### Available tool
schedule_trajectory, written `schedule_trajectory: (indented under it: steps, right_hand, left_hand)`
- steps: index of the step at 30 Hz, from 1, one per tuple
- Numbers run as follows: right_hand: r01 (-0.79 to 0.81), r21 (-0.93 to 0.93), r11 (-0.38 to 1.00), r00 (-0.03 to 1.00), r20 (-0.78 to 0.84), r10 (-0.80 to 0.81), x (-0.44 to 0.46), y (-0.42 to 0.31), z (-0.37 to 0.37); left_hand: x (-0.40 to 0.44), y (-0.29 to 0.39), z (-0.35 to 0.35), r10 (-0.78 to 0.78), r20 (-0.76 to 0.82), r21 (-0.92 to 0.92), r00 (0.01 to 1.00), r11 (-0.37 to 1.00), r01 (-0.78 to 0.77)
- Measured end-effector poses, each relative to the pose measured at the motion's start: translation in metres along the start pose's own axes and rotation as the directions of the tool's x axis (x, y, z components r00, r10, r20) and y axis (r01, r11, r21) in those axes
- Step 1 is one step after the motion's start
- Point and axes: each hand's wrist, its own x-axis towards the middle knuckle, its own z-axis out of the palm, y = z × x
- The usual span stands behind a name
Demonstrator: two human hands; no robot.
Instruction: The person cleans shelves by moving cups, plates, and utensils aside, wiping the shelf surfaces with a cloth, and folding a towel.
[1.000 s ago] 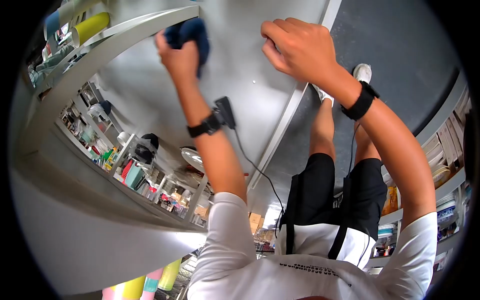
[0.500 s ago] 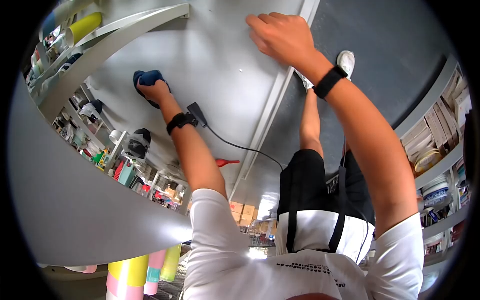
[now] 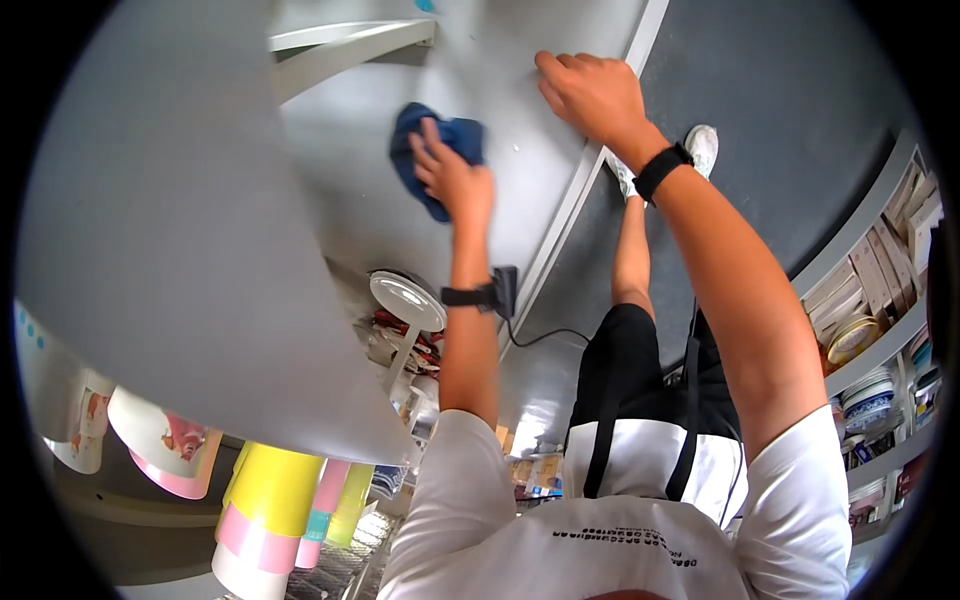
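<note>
Cloth [image 3: 403,157] | dark blue | rumpled, uneven edges | under left hand [image 3: 458,182]

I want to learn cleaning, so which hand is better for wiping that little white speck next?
Probably the left hand: its fingers are on the blue cloth, near the white speck on the pale grey surface. The right hand shows no cloth.
</note>
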Motion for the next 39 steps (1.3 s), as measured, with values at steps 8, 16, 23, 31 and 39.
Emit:
schedule_trajectory:
  steps: [8,16,23,31,39]
  right_hand:
    - [-0.032,0.028,0.999,0.998,0.056,0.030,0.003,-0.001,-0.001]
    - [-0.055,-0.005,0.998,0.985,0.162,0.055,0.005,-0.005,-0.001]
    - [0.232,0.027,0.972,0.967,0.101,-0.234,-0.006,0.005,-0.019]
    - [0.245,0.025,0.969,0.968,0.057,-0.246,-0.037,0.010,-0.069]
    - [0.288,0.090,0.953,0.853,0.428,-0.298,-0.080,-0.035,-0.075]
  left_hand:
    - [0.031,-0.006,-0.003,-0.295,-0.027,-0.096,0.955,0.952,0.291]
    - [0.123,-0.046,-0.034,-0.394,-0.155,-0.355,0.906,0.878,0.321]
    - [0.102,0.069,-0.019,-0.173,0.112,-0.181,0.979,0.965,0.191]
    - [0.058,0.071,0.006,0.166,-0.004,-0.304,0.986,0.939,-0.159]
    - [0.012,0.036,0.016,0.274,-0.033,-0.268,0.961,0.924,-0.272]
